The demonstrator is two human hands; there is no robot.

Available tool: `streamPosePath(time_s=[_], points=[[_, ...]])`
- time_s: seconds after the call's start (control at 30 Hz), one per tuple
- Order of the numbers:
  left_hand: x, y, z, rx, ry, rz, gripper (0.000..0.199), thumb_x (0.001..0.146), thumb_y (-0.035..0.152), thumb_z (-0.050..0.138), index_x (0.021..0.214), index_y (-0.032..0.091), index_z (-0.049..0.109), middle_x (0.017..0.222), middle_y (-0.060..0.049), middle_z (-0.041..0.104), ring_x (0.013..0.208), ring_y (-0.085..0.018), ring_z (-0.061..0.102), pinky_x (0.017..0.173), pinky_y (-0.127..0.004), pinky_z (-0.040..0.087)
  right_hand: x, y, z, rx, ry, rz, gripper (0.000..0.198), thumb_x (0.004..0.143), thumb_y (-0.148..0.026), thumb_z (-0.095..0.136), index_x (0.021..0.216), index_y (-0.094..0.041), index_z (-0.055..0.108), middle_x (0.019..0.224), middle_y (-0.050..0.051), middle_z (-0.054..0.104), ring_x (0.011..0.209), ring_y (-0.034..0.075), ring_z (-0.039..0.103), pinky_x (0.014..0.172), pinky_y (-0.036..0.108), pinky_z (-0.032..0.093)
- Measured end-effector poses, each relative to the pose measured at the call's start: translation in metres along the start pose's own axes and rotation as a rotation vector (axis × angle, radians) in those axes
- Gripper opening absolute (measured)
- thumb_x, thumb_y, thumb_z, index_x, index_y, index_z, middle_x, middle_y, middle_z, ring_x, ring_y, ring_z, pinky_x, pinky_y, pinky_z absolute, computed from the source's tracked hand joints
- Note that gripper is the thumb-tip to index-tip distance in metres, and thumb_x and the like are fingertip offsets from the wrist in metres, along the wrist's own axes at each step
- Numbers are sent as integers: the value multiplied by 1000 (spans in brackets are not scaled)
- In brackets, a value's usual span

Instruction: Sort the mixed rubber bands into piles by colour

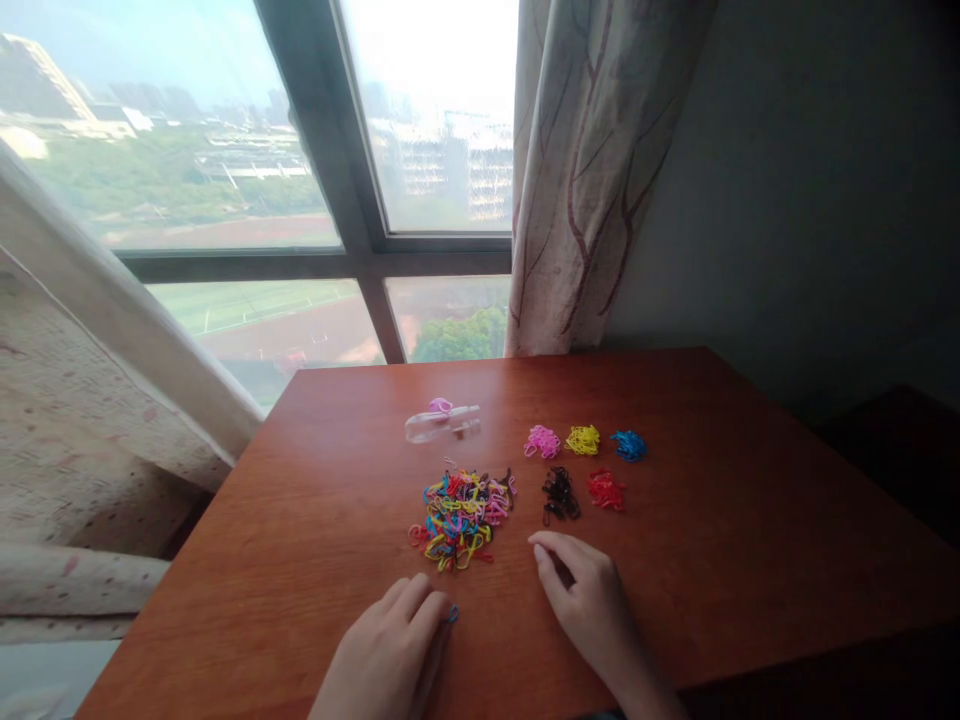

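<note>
My left hand (390, 645) rests low over the table's front part, fingers curled. A small blue plastic stitch marker (453, 613) sticks out at its fingertips. In front of it lies a mixed pile of stitch markers (457, 525) in red, blue, yellow, pink and black. To the right of that pile is my right hand (589, 595), thumb and index fingertips close together in a pinch; anything between them is too small to make out. Beyond it are sorted heaps: black markers (560, 495), red markers (606, 490), pink markers (542, 441), yellow markers (583, 440) and blue markers (628, 445).
A clear plastic container (427, 428) lies behind the mixed pile, with a pink piece (440, 405) by it. The brown wooden table (735, 520) reaches to a window (367, 258). Curtains hang on both sides, the right curtain (592, 170) beside a dark wall.
</note>
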State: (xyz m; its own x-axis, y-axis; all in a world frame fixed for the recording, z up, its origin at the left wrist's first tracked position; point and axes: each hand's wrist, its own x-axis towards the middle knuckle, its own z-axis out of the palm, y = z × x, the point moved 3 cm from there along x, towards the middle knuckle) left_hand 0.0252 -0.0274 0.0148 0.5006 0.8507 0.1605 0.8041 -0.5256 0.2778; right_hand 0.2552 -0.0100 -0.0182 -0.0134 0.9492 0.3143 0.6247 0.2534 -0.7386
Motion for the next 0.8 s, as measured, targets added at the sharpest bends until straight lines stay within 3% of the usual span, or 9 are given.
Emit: streamPosePath(time_s=[0.13,0.3,0.5,0.7,0.8], points=[[7,-1,-1,-11,89,21,23,92,13,42,86,25,61,86,-2,68,75,-19,66,65,-27,52,0,0,0,-5,2,-7,22,95,-21,47,94,-22,69,91,4,74,81,19,71,77,28,54],[36,-16,-12,-5,192,-104,15,94,21,45,89,24,59,90,-2,66,80,-19,66,67,-28,51,0,0,-1,-9,-9,-11,22,95,-21,47,94,-22,68,90,4,74,81,19,71,75,27,53],[58,-27,-8,-23,130,-127,18,93,20,47,105,24,60,102,-4,68,91,-22,66,74,-31,51,0,0,-2,-4,-3,-1,21,95,-22,47,94,-22,68,90,3,74,80,18,71,74,26,53],[40,-31,-8,-96,99,-129,15,94,22,46,97,24,60,96,-3,65,86,-19,65,72,-29,51,1,0,-3,3,-13,-3,21,95,-20,48,95,-21,69,90,4,74,80,18,70,76,26,53],[33,-32,-7,-66,63,-104,17,92,22,49,104,25,61,99,-3,65,88,-20,65,73,-30,52,1,-1,-3,1,-6,-6,21,95,-21,48,95,-21,69,90,4,74,80,18,70,75,26,53]])
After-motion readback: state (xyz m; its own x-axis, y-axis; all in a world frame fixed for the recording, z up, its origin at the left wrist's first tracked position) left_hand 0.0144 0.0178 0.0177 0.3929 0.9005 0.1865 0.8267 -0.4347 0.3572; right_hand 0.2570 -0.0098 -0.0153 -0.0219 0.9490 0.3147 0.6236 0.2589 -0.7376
